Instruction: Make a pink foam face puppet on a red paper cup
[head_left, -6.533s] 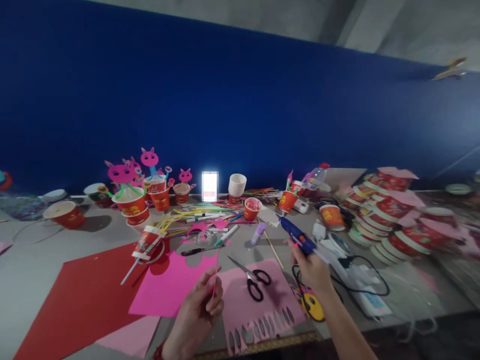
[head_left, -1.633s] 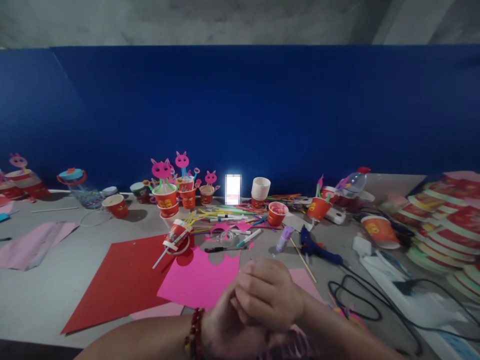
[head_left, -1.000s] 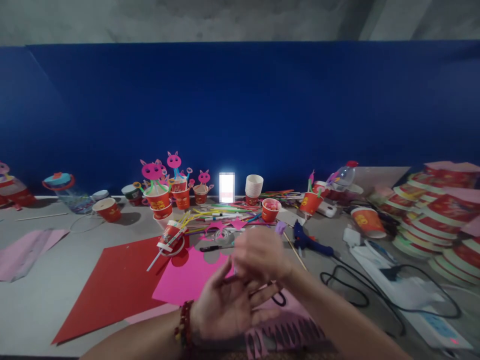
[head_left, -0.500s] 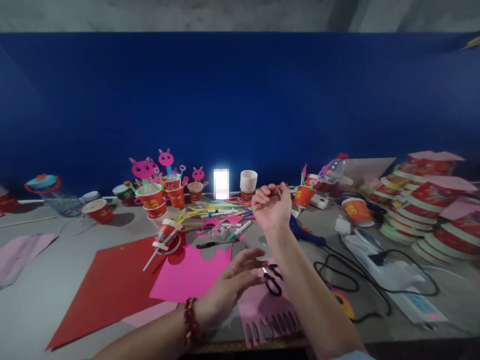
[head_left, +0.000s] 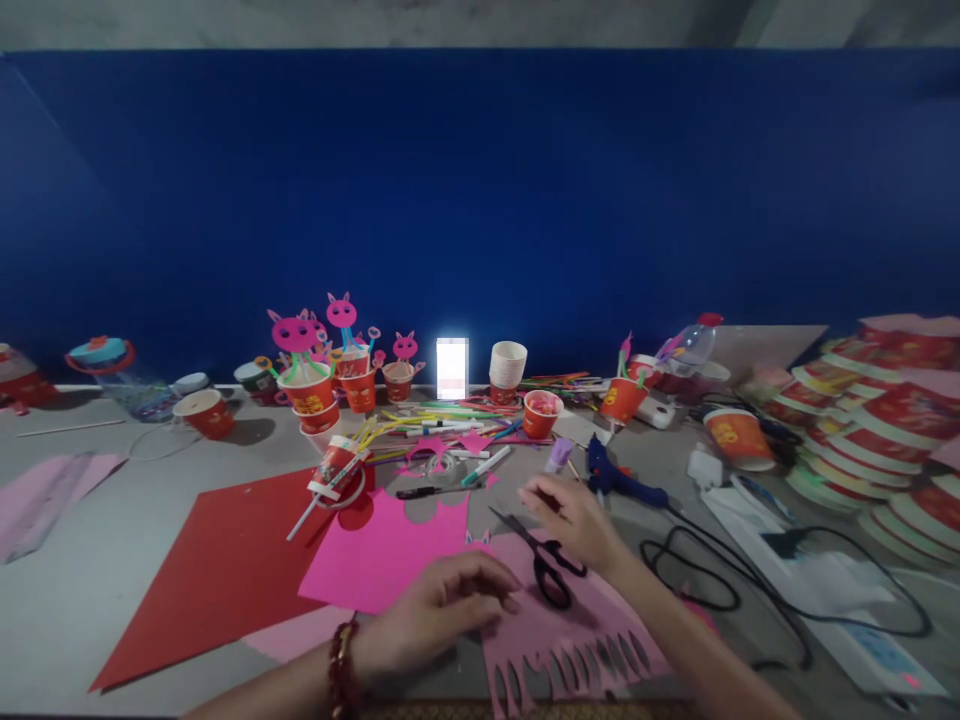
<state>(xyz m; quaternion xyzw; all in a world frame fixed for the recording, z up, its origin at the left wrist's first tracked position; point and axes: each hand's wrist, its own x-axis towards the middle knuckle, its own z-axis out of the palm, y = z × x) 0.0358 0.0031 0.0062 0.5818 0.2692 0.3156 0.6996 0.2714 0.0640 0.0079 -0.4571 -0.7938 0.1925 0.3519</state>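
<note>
Head view: one left hand (head_left: 450,597), fingers bent and parted, is at one pale pink sheet (head_left: 536,628) by the desk's (head_left: 56,610) near edge; one right hand (head_left: 571,515) curls, grip unclear, beside one pair of scissors (head_left: 538,550) over that sheet, slanting, blades toward the far left corner. Beyond: one glue gun (head_left: 621,481).

Scissors (head_left: 553,582) are lying on a paper sheet (head_left: 525,628) at the near edge of the worktop (head_left: 67,610); a glue gun (head_left: 626,483) and power strip (head_left: 862,642) are resting rightward.
</note>
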